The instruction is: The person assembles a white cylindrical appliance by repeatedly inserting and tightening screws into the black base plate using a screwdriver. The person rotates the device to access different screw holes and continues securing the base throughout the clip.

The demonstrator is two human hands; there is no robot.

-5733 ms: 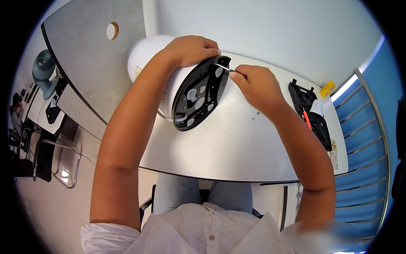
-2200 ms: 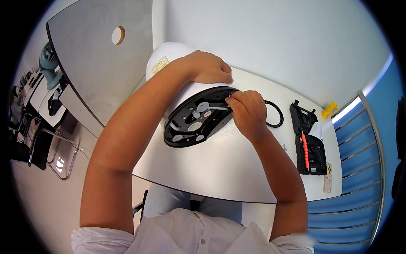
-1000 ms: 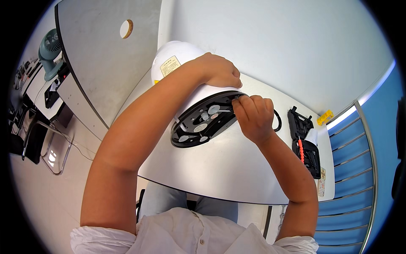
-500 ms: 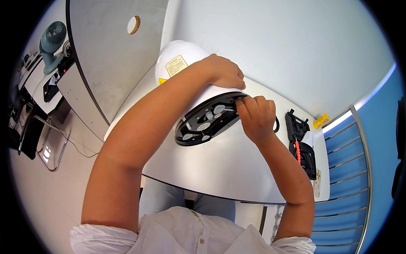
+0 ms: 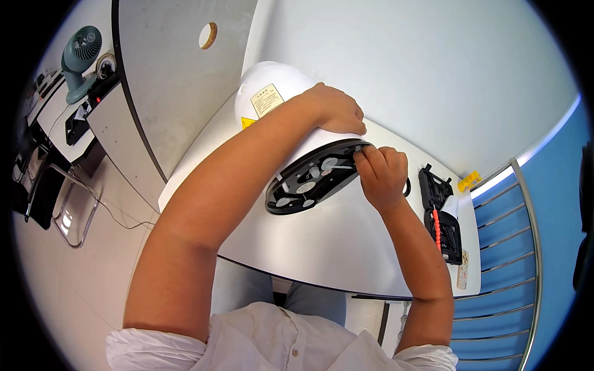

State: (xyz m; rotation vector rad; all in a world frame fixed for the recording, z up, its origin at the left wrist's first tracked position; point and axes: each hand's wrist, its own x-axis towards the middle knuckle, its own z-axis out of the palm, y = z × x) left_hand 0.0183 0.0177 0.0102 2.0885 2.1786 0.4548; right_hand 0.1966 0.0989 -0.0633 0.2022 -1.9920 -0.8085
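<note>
Smooth white domed appliance (image 5: 272, 99) lying tipped on the white table (image 5: 334, 247), its round black base plate (image 5: 312, 182) facing the person. Left hand (image 5: 331, 111) flat over its shell; right hand (image 5: 380, 176) pinching the plate's rim.

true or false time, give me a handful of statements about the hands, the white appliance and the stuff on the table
1. The left hand rests on top of the white appliance, which is tipped on its side. True.
2. The right hand lies flat on the table, away from the appliance. False: its fingers are at the rim of the black base of the appliance.
3. A black tool case with a red-handled tool in it lies on the table to the right of the right hand. True.
4. A teal desk fan stands on the table beside the tool case. False: the fan sits on a separate desk far to the left.
5. The appliance's base faces the person. True.
</note>
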